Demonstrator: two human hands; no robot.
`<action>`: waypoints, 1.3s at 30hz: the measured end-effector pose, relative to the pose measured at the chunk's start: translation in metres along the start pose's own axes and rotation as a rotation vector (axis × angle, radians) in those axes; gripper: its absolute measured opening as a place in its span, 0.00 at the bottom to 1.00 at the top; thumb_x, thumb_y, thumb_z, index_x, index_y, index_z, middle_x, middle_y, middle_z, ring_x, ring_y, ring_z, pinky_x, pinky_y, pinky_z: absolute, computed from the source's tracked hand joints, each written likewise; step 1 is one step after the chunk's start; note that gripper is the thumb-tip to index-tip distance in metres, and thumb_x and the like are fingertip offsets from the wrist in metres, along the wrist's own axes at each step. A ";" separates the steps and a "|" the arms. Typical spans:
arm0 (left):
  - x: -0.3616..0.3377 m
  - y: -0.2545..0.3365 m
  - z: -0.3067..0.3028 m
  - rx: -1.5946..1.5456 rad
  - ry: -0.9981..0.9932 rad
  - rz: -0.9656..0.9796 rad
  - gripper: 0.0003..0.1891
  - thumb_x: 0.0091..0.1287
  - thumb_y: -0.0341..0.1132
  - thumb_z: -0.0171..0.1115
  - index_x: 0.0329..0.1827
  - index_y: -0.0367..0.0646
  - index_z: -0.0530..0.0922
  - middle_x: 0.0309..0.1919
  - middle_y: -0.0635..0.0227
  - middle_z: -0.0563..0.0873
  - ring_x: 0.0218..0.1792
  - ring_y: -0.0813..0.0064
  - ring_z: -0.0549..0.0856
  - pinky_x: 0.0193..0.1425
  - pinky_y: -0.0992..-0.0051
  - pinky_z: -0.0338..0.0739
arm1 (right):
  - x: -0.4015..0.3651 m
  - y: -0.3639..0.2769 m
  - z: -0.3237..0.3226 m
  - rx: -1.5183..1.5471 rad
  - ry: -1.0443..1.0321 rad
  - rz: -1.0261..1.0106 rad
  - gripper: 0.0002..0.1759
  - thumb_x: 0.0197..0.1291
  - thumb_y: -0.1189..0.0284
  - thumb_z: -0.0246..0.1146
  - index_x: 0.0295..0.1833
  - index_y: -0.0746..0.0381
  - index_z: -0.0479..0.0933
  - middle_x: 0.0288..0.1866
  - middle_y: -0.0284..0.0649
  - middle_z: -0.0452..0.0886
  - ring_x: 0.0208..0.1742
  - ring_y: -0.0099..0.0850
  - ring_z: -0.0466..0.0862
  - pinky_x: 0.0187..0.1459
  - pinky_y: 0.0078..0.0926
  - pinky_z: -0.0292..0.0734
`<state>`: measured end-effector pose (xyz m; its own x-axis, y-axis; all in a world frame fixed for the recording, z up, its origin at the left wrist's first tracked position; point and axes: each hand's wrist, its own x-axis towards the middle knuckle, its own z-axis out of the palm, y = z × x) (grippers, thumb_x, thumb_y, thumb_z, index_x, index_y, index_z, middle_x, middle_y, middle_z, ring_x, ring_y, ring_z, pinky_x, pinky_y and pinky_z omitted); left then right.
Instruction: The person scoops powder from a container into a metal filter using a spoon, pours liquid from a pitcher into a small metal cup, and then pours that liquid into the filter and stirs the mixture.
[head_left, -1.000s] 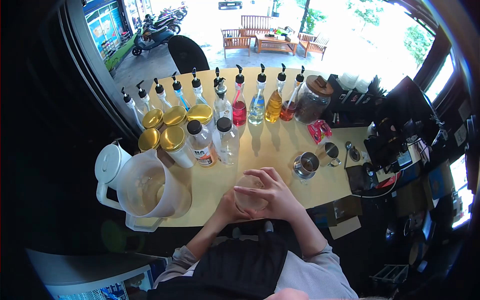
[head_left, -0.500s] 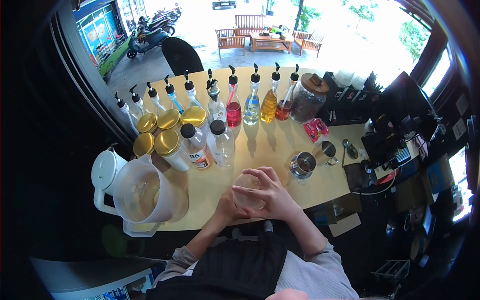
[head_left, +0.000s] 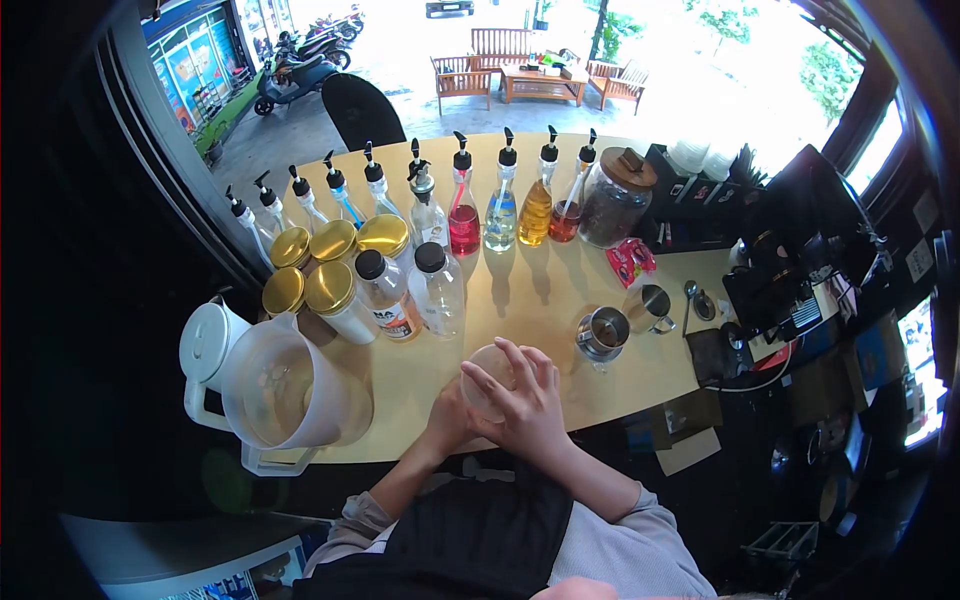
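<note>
Bright outdoor light comes in from the far side over a pale counter (head_left: 400,398), w/ a row of pump-top btls (head_left: 464,230) toward its far edge & gold-lidded jars (head_left: 333,240) on the left. Two black-capped btls (head_left: 390,312) stand just rt of the jars. Big translucent pitcher (head_left: 345,392) sits near left, beside a white lidded jug (head_left: 205,342). On the rt: steel filter cup (head_left: 603,335), steel mug (head_left: 640,309) just beyond it, pink packet (head_left: 631,263) farther back.

Clear cup (head_left: 480,398) is at the near edge, mid-counter, betw. both hands. L hand (head_left: 450,412) wraps its left side; R hand (head_left: 530,412) has the rt side, fingers spread up toward the rim. Both look clamped on it. Some L fingers are hidden, so can't tell exactly how they sit. Also can't tell if the base touches the counter, or what's inside, if anything.

To hold it well, imo: light, even pressure from both sides, as walls like that prob. flex or slip if squeezed. Fingers best sit lower, off the rim, so the opening stays clean & visible. A spot farther in from the edge is prob. safer. Pitcher & filter cup are well apart from the hands, so elbow room's ok.
</note>
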<state>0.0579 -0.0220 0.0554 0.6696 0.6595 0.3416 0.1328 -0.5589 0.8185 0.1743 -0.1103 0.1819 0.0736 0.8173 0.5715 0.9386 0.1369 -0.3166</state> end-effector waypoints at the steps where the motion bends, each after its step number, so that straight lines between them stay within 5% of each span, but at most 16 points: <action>1: -0.001 -0.002 0.001 0.002 0.003 0.001 0.33 0.49 0.40 0.74 0.58 0.38 0.72 0.46 0.53 0.83 0.47 0.55 0.84 0.47 0.62 0.80 | 0.000 -0.001 0.001 -0.005 0.018 0.009 0.32 0.40 0.60 0.71 0.58 0.43 0.78 0.64 0.44 0.68 0.57 0.48 0.68 0.57 0.46 0.67; 9: 0.010 -0.020 0.027 0.041 0.149 -0.034 0.36 0.42 0.49 0.76 0.52 0.38 0.75 0.41 0.52 0.82 0.43 0.51 0.84 0.44 0.60 0.79 | -0.017 0.032 0.036 0.204 0.263 -0.002 0.34 0.41 0.65 0.74 0.58 0.53 0.75 0.65 0.51 0.65 0.65 0.55 0.66 0.60 0.51 0.68; 14: 0.028 -0.037 0.039 0.210 0.174 0.041 0.38 0.41 0.52 0.77 0.53 0.39 0.73 0.42 0.51 0.82 0.45 0.51 0.83 0.45 0.58 0.79 | -0.024 0.048 0.072 0.290 0.474 0.012 0.47 0.50 0.66 0.72 0.73 0.46 0.52 0.72 0.66 0.45 0.71 0.65 0.55 0.64 0.57 0.63; 21: 0.061 -0.055 0.052 0.136 0.257 -0.055 0.39 0.42 0.52 0.76 0.54 0.39 0.71 0.43 0.51 0.81 0.46 0.49 0.82 0.46 0.59 0.78 | -0.037 0.073 0.093 0.230 0.350 0.014 0.48 0.53 0.78 0.66 0.75 0.40 0.51 0.75 0.68 0.34 0.71 0.65 0.55 0.63 0.51 0.67; 23: 0.068 -0.051 0.052 0.133 0.248 -0.106 0.40 0.42 0.52 0.77 0.54 0.39 0.71 0.43 0.51 0.81 0.47 0.49 0.82 0.47 0.59 0.77 | -0.041 0.076 0.092 0.244 0.161 0.114 0.42 0.56 0.80 0.61 0.74 0.43 0.55 0.75 0.67 0.34 0.74 0.67 0.46 0.64 0.51 0.65; 25: 0.081 -0.031 0.044 0.129 0.240 -0.155 0.40 0.41 0.52 0.78 0.54 0.39 0.71 0.43 0.51 0.81 0.47 0.49 0.81 0.48 0.59 0.77 | -0.036 0.074 0.079 0.293 0.098 0.172 0.41 0.55 0.81 0.59 0.74 0.45 0.57 0.76 0.64 0.36 0.74 0.63 0.48 0.64 0.48 0.65; 27: 0.092 -0.014 0.040 0.131 0.299 -0.118 0.28 0.46 0.43 0.77 0.47 0.37 0.77 0.45 0.52 0.83 0.45 0.52 0.83 0.45 0.63 0.78 | -0.037 0.076 0.072 0.344 0.032 0.231 0.40 0.54 0.83 0.57 0.73 0.47 0.59 0.76 0.61 0.39 0.75 0.60 0.50 0.65 0.46 0.65; 30: 0.105 -0.032 0.053 0.051 0.416 -0.162 0.30 0.44 0.43 0.79 0.46 0.37 0.76 0.41 0.53 0.83 0.43 0.54 0.83 0.43 0.62 0.78 | -0.042 0.085 0.068 0.432 -0.059 0.307 0.38 0.54 0.83 0.56 0.72 0.52 0.60 0.77 0.55 0.47 0.75 0.53 0.54 0.65 0.43 0.65; 33: 0.109 -0.029 0.053 -0.037 0.273 -0.318 0.42 0.39 0.54 0.78 0.52 0.35 0.70 0.46 0.50 0.80 0.51 0.52 0.79 0.52 0.61 0.75 | -0.045 0.089 0.061 0.405 -0.040 0.217 0.36 0.53 0.83 0.57 0.70 0.56 0.62 0.75 0.51 0.54 0.73 0.49 0.60 0.64 0.42 0.68; 37: 0.093 -0.011 0.051 0.221 0.124 -0.393 0.40 0.43 0.52 0.77 0.52 0.32 0.70 0.51 0.47 0.78 0.57 0.50 0.75 0.58 0.61 0.71 | -0.052 0.089 0.035 0.379 -0.054 0.086 0.31 0.51 0.83 0.58 0.64 0.58 0.68 0.67 0.48 0.66 0.63 0.47 0.72 0.59 0.39 0.73; 39: 0.074 -0.014 0.059 0.343 0.204 -0.254 0.37 0.49 0.50 0.73 0.54 0.31 0.69 0.55 0.45 0.74 0.62 0.47 0.69 0.64 0.59 0.65 | -0.056 0.093 0.021 0.394 -0.033 0.049 0.30 0.50 0.84 0.58 0.62 0.59 0.71 0.64 0.47 0.71 0.59 0.46 0.76 0.56 0.38 0.75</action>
<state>0.1489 0.0054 0.0422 0.4318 0.8631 0.2621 0.5309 -0.4781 0.6997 0.2504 -0.1318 0.1047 0.0975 0.8450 0.5258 0.7323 0.2968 -0.6128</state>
